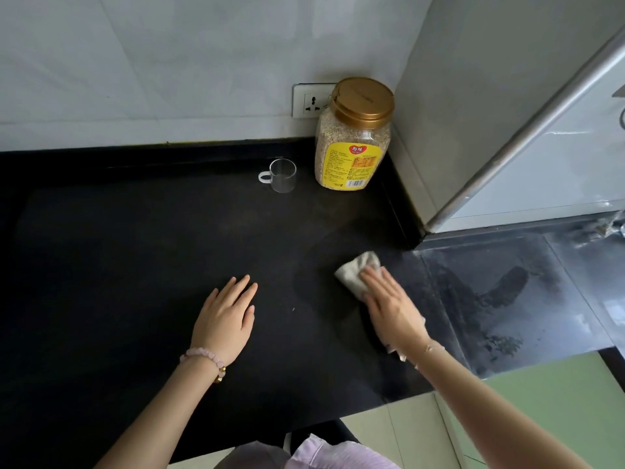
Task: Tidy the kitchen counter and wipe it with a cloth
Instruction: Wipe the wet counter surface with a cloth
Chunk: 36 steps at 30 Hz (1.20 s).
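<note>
A black kitchen counter fills most of the view. My right hand lies flat with straight fingers on a pale folded cloth, pressing it onto the counter near the right side. Part of the cloth shows beyond my fingertips and a scrap shows under my wrist. My left hand rests flat on the bare counter, fingers straight, holding nothing. It wears a pink bead bracelet.
A clear glass cup with a handle stands near the back. Beside it in the corner is a grain jar with a gold lid, in front of a wall socket. A shiny lower ledge lies right.
</note>
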Motion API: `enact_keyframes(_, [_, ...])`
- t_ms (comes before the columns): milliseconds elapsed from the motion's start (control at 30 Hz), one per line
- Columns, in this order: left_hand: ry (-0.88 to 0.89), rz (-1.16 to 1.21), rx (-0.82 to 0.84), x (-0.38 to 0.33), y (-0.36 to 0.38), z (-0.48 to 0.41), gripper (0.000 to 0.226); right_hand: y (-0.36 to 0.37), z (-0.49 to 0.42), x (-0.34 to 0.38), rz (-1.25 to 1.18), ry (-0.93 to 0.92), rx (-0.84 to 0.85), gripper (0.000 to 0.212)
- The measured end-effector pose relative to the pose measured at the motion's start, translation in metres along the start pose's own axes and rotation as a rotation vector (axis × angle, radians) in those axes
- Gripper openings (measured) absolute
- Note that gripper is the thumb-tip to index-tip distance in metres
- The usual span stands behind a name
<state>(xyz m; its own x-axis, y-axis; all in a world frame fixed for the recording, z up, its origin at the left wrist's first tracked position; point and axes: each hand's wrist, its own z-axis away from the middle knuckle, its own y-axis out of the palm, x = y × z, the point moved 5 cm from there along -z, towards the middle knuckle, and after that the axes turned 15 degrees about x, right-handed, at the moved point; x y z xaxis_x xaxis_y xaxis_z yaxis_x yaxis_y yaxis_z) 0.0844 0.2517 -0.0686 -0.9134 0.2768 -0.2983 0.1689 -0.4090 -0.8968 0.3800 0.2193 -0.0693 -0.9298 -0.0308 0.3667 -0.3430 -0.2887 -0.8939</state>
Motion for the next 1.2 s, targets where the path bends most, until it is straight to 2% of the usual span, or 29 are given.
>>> enact_keyframes(100, [-0.007, -0.003, -0.021, -0.001, 0.003, 0.004, 0.041, -0.02, -0.035, -0.019, -0.074, 0.214, -0.062, 0.044])
enact_keyframes(233, [-0.023, 0.002, -0.028, 0.003, 0.004, 0.006, 0.042, -0.033, -0.087, -0.001, -0.13, 0.276, -0.078, 0.047])
enact_keyframes(400, [0.004, 0.051, -0.016, 0.006, 0.004, 0.005, 0.043, -0.022, -0.118, 0.064, -0.121, 0.101, -0.078, 0.045])
enact_keyframes(533, [0.02, 0.061, -0.025, 0.005, 0.004, 0.006, 0.044, 0.006, -0.088, 0.102, -0.086, -0.041, -0.069, 0.043])
enact_keyframes(700, [0.029, 0.058, -0.038, 0.006, 0.003, 0.007, 0.043, 0.028, -0.015, 0.085, 0.048, -0.143, 0.026, 0.048])
enact_keyframes(800, [0.015, 0.066, -0.017, 0.006, 0.005, 0.006, 0.043, 0.019, 0.017, 0.039, 0.09, -0.072, 0.044, 0.052])
enact_keyframes(933, [0.008, 0.068, 0.007, 0.004, 0.003, 0.004, 0.044, -0.003, 0.022, -0.015, 0.029, 0.161, -0.013, 0.052])
enact_keyframes(1067, [0.015, 0.065, 0.031, 0.004, 0.001, 0.004, 0.045, -0.015, 0.006, -0.004, -0.083, 0.291, -0.088, 0.046])
enact_keyframes(1200, [-0.001, 0.076, 0.029, 0.002, 0.0, 0.005, 0.044, -0.01, 0.015, 0.004, -0.05, 0.281, -0.086, 0.047])
